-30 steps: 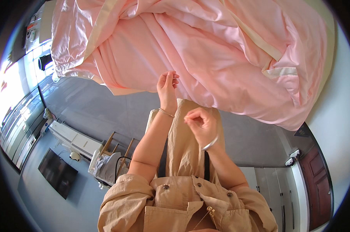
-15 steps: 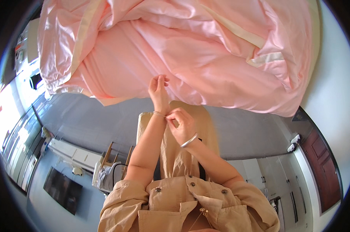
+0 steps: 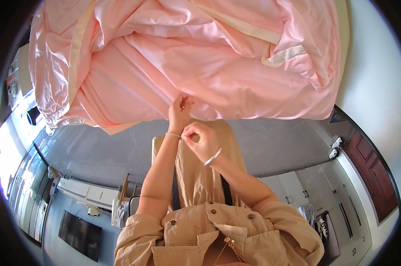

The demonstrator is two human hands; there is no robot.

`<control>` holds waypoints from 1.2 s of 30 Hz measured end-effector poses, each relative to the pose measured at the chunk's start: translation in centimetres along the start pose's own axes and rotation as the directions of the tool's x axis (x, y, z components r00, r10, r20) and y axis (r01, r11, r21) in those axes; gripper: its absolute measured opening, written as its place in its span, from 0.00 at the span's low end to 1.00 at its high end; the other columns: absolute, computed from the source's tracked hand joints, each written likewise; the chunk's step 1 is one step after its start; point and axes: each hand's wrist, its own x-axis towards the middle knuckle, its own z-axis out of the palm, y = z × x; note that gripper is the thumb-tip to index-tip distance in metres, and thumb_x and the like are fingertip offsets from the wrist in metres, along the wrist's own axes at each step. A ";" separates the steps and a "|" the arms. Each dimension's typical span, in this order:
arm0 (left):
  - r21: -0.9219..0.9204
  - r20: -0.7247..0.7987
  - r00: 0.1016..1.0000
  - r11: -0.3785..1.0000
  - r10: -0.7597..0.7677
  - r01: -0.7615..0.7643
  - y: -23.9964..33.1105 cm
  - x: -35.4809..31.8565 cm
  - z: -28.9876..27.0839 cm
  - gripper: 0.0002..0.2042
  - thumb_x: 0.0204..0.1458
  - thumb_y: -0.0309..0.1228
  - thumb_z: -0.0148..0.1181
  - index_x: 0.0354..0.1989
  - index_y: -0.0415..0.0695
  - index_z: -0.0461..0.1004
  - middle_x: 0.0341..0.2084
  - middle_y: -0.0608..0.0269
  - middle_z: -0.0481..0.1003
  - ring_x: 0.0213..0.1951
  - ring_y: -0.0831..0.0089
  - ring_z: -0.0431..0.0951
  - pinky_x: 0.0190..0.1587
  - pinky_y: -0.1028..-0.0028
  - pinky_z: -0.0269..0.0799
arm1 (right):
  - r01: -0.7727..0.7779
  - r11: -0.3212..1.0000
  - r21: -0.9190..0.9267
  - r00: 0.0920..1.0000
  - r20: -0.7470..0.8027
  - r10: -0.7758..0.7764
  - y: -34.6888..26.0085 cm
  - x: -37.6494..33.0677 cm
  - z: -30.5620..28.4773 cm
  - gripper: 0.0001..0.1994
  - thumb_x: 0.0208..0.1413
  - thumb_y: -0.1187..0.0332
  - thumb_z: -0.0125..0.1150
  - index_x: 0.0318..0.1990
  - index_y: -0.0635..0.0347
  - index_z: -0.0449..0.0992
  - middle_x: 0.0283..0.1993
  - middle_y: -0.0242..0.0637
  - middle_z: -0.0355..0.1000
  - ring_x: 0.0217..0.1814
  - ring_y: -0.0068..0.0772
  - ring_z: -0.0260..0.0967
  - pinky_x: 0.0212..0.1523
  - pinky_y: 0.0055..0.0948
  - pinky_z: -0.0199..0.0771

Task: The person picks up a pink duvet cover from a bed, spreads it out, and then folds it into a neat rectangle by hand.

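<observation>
Grey floor below, pink duvet filling the upper frame — left hand pinches its edge at centre; right hand seemingly pinches the left wrist's bracelet. Next, a firmer two-handed grip.

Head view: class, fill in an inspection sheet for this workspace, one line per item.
Surface: crumpled pink satin duvet with cream bands.
Job's things: long beige cloth garment between the forearms; thin bracelet on the left wrist.
Clutter: nothing seen.
Grippers: left hand touches the duvet's edge, grip unclear; right hand pinched shut at the left wrist, beside the bracelet.
Cables: nothing seen.
Surroundings: grey floor, dark red door, white cabinets, dark flat screen.
</observation>
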 end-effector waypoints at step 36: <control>-0.730 0.594 0.804 0.442 0.033 0.522 8.5 -3.8 3.6 0.12 0.56 0.33 0.38 0.25 0.44 0.67 0.11 0.70 0.59 0.18 0.79 0.59 0.41 0.73 0.61 | -0.318 0.648 0.693 0.924 0.072 0.376 2.2 -2.3 -11.3 0.02 0.45 0.81 0.54 0.26 0.65 0.69 0.31 0.38 0.68 0.30 0.25 0.66 0.33 0.21 0.68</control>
